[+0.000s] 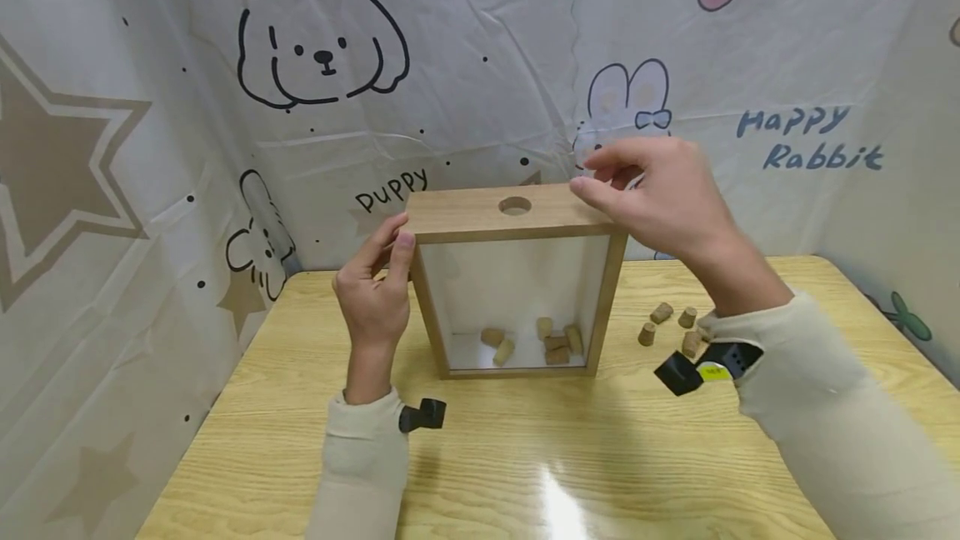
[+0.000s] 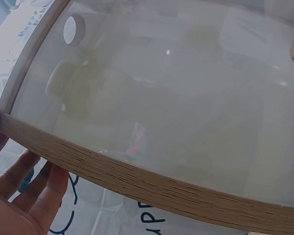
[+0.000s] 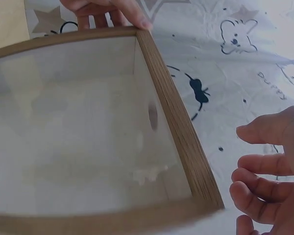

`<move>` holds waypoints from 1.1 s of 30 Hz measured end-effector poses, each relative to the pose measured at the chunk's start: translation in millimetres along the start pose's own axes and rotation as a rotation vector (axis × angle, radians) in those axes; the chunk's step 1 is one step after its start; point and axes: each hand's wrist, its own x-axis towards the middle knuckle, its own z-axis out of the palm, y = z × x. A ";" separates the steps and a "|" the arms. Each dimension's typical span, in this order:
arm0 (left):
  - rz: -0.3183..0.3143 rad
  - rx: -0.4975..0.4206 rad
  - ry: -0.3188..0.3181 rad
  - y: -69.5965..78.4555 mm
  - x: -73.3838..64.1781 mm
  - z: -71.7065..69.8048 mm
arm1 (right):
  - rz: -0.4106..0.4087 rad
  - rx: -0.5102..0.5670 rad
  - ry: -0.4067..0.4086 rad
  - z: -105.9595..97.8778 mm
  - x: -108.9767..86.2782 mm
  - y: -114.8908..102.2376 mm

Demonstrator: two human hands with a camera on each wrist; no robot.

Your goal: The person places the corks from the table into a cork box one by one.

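A wooden-framed box with a clear front stands upright on the table, a round hole in its top. Several corks lie on its floor behind the clear panel. My left hand grips the upper left corner, thumb at the front edge and fingers along the side; in the left wrist view those fingers lie against the frame. Beside the upper right corner hovers my right hand, its fingers loosely bent with nothing between them. The right wrist view shows a gap between this hand and the frame.
Several more corks are on the wooden table right of the box, near my right wrist. A white cloth printed with cartoon animals hangs behind and along the left. Both wrists wear black cameras on straps.
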 end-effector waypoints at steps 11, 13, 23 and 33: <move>0.007 0.003 0.008 -1.9 0.7 -1.0 | 0.090 -0.028 0.073 -18.3 -29.4 35.9; 0.009 0.003 0.008 -2.7 0.6 -1.1 | 0.105 -0.039 0.072 -17.9 -34.7 44.1; 0.000 -0.005 0.000 -2.7 0.2 0.4 | 0.231 -0.062 0.019 -10.0 -64.1 85.4; -0.012 -0.015 0.007 -0.3 -0.8 0.7 | 0.335 -0.025 -0.086 10.6 -92.3 123.0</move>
